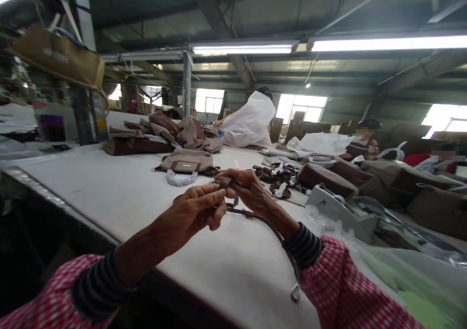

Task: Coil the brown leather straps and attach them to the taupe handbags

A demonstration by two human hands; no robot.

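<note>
Pinched between both hands, left hand and right hand, a brown strap is held above the white table. Bare tabletop is left open toward the near-left edge, while bags are piled well beyond.

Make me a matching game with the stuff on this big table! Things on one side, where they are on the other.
Things:
1. brown strap
2. tan bag
3. pile of brown bags
4. grey metal tool

Places:
A. far left end of the table
B. between the left hand and right hand
C. right of the hands
D. just beyond the hands, tag facing up

Pairs: 1-B, 2-D, 3-A, 4-C
</note>
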